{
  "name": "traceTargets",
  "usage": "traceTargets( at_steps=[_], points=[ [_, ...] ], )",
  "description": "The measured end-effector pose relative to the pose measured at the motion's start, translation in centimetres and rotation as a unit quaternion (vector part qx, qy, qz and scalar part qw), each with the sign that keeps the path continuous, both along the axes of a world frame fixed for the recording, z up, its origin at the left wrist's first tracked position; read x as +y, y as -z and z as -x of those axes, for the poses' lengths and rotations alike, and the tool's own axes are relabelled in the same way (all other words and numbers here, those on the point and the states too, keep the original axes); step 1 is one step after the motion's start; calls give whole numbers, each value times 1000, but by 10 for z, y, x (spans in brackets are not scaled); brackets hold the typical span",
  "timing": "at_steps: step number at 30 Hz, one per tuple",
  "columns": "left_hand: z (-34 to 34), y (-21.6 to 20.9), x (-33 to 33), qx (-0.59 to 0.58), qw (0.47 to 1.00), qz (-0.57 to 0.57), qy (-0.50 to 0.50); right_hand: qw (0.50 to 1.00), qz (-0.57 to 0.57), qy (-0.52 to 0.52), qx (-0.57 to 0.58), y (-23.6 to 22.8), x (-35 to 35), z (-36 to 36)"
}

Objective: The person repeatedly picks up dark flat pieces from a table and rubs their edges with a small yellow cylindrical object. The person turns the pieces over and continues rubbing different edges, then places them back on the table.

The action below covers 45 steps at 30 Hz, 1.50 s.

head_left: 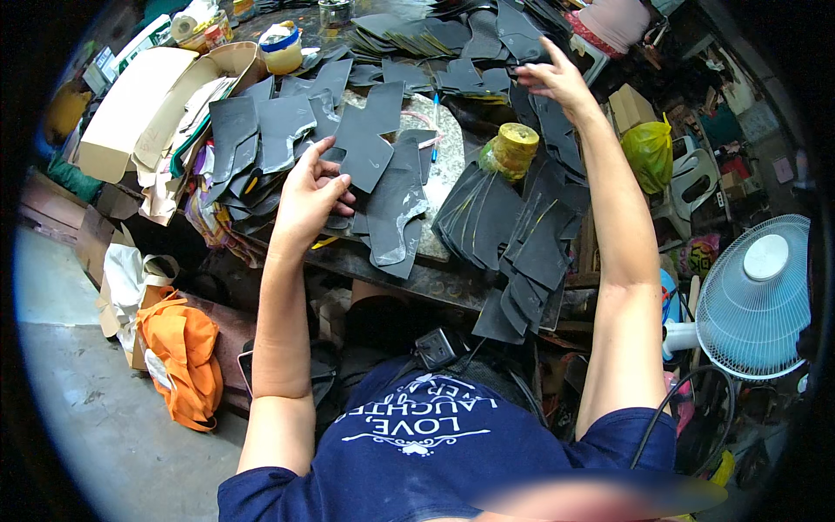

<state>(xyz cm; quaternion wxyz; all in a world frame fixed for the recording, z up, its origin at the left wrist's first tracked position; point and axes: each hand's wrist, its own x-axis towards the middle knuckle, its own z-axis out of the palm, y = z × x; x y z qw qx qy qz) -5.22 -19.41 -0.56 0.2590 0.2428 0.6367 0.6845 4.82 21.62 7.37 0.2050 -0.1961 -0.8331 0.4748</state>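
Black cut sheet with an angular notch is what I have nearest the left hand; it sits over the pale speckled slab and other dark pieces, toward the near side of the cluttered table. From my head view, the left fingers are half curled with small gaps between them, the index finger reaching to the sheet's left edge; I cannot tell whether they grip it or only touch it. Farther off and to the right, I have the right hand raised near the far piles, its index finger pointing away and the others loosely bent and spread. I see nothing held in those fingers, and I cannot tell whether they touch the dark sheets just beside them. Between the 2 arms, a long dark piece with whitish smears lies just below the notched sheet, and a blue pen rests on the slab. Right of the slab stands a yellow-topped roll, with fanned dark pieces in front of it. On my left are 1 jar with a blue rim and a cardboard box. Off the table, I see an orange bag at lower left and a white fan at right.
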Motion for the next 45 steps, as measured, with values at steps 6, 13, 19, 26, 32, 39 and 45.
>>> traceTargets(
  at_steps=[6,13,19,26,32,39,45],
  points=[
    [-3,1,1,20,1000,7,-23,991,-16,56,-124,32,20,-33],
    [-5,-3,4,71,996,19,-54,971,-181,61,-141,76,5,-27],
    [-4,-2,0,53,997,7,-52,955,-245,169,-3,49,14,-28],
    [-5,-1,0,48,998,-3,-50,985,7,97,145,29,13,-56],
    [-11,-10,-4,282,941,115,-145,973,-36,82,211,4,-19,-54],
    [-66,-33,31,-9,992,-125,25,915,-370,-51,149,-11,-166,-65],
    [-74,-28,42,-221,962,-152,48,969,12,-228,94,10,-231,-84]
  ],
)
